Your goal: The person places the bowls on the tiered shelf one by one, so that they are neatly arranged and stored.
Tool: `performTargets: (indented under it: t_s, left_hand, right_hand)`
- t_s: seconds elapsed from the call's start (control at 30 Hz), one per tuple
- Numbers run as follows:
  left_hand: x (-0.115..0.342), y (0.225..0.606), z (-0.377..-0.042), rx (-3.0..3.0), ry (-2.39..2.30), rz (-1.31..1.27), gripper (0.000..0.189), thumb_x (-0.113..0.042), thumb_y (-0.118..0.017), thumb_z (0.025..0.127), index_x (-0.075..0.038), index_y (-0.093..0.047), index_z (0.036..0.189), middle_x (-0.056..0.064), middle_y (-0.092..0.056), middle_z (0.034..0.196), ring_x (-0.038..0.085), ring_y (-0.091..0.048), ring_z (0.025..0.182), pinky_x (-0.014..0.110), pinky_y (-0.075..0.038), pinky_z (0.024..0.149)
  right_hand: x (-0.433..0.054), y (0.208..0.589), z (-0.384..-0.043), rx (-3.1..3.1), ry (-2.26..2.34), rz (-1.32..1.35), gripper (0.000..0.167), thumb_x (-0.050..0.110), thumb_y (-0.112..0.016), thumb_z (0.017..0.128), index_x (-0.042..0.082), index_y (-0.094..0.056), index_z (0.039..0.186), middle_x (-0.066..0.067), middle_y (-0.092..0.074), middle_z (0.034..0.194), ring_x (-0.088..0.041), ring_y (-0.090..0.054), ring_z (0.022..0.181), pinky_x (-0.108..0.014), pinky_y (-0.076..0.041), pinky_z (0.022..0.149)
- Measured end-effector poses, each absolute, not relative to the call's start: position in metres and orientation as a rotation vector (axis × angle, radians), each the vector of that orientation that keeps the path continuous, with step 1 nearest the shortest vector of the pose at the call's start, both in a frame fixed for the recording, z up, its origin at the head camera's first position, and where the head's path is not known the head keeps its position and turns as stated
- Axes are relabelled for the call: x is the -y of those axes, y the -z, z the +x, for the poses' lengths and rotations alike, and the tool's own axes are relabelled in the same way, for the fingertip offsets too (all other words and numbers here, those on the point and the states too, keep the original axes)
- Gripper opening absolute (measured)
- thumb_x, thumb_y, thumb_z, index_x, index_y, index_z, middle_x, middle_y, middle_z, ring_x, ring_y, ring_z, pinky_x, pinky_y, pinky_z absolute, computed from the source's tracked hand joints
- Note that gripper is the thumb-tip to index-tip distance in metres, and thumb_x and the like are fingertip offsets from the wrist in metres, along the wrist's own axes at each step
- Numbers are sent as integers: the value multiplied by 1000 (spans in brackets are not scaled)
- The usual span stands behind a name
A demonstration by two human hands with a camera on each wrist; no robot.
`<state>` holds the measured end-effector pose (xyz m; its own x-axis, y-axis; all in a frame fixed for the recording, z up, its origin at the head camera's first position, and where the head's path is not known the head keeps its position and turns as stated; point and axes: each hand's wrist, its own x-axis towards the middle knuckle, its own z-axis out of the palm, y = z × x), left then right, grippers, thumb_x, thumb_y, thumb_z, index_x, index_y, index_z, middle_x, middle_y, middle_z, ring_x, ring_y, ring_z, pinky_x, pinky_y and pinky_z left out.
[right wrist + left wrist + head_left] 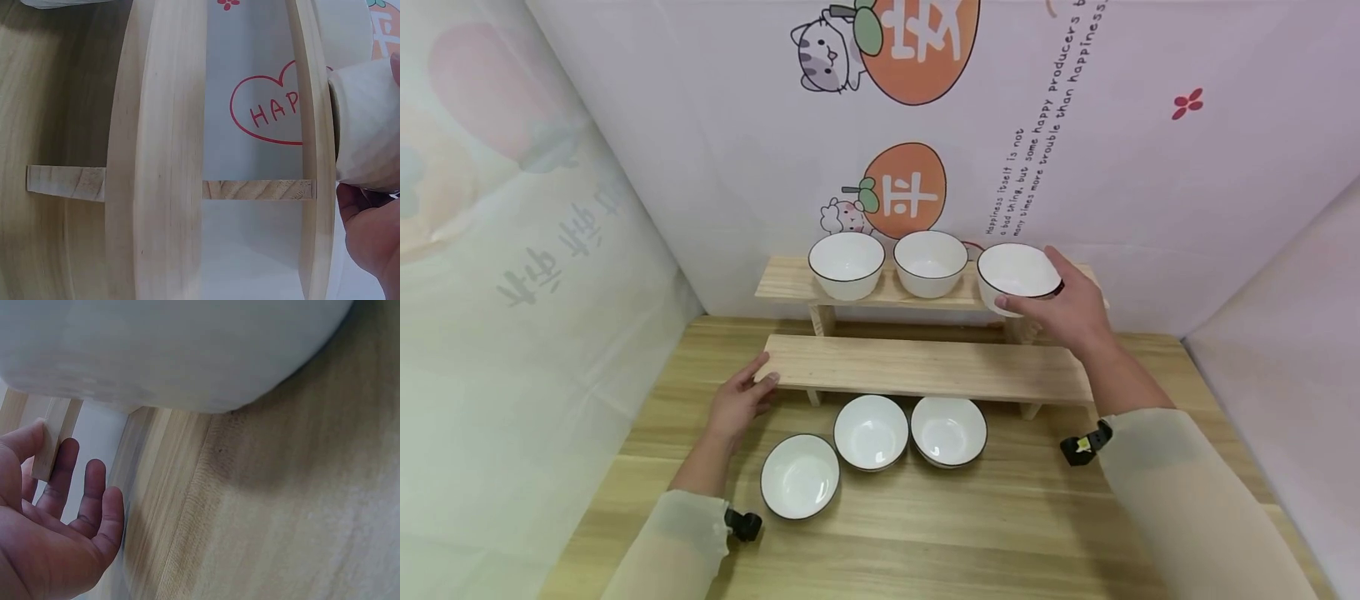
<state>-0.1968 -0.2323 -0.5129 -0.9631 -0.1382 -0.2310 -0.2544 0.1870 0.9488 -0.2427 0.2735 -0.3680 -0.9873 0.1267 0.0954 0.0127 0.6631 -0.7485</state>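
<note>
My right hand [1073,312] grips a white bowl [1017,271] with a dark rim at the right end of the wooden rack's upper board [784,279]. Its thumb is at the near side and its fingers reach round the right. In the right wrist view that bowl [369,128] is at the upper board's edge. Two similar bowls, a left one [847,265] and a middle one [930,262], stand on the same board. At the lower board's [925,367] left end, my left hand [739,406] pinches the wood between thumb and fingers, its other fingers loosely bent.
In front of the rack three more white bowls sit on the wooden table [985,533]: a left one [801,477], a middle one [871,433] and a right one [949,432]. A printed white backdrop [730,167] rises behind the rack, with pale sheets at both sides.
</note>
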Motion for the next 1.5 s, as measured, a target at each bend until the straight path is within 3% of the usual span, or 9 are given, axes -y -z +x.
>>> performTargets:
  t_s: [0.27,0.43,0.67,0.97,1.2,1.5]
  left_hand:
    - [234,515,-198,-2339,-1930,-386,64,-46,-77,94,-35,-54,152,9,-67,134,24,-67,113,35,-57,90]
    - [234,515,-199,-2333,-1932,-386,64,-46,-77,93,-35,-54,152,10,-69,130,24,-67,112,36,-57,90]
    - [233,512,-200,-2315,-1928,-369,65,-46,-77,94,-36,-52,153,9,-60,146,25,-66,115,37,-56,93]
    - [235,513,-198,-2313,-1926,-361,65,-45,-76,95,-34,-51,154,6,-55,152,28,-64,118,39,-55,94]
    - [235,513,-200,-2316,-1916,-370,66,-47,-76,94,-35,-51,154,8,-58,149,28,-64,118,39,-55,94]
    - [235,511,-201,-2310,-1931,-354,66,-44,-76,96,-33,-50,155,4,-49,157,30,-62,121,43,-54,97]
  right_hand:
    - [-268,369,-253,2684,-1297,-119,131,70,-87,69,27,-13,168,-10,-28,169,-37,-30,151,-62,-29,117]
    - [-265,368,-259,2656,-1270,-87,121,70,-87,69,28,-27,165,-9,-42,161,-35,-39,145,-60,-34,114]
    - [-264,368,-262,2650,-1237,-61,114,72,-86,69,26,-34,160,-11,-49,153,-38,-43,140,-61,-36,111]
    - [-266,370,-259,2707,-1280,-122,140,75,-82,70,25,4,168,-13,-15,172,-38,-20,155,-59,-22,122]
    - [-271,374,-250,2691,-1311,-143,140,73,-83,71,23,5,168,-12,-23,170,-36,-37,148,-52,-33,119]
    - [-277,375,-236,2595,-1444,-135,128,60,-86,77,24,-5,169,-4,-29,169,-33,-44,140,-50,-41,114]
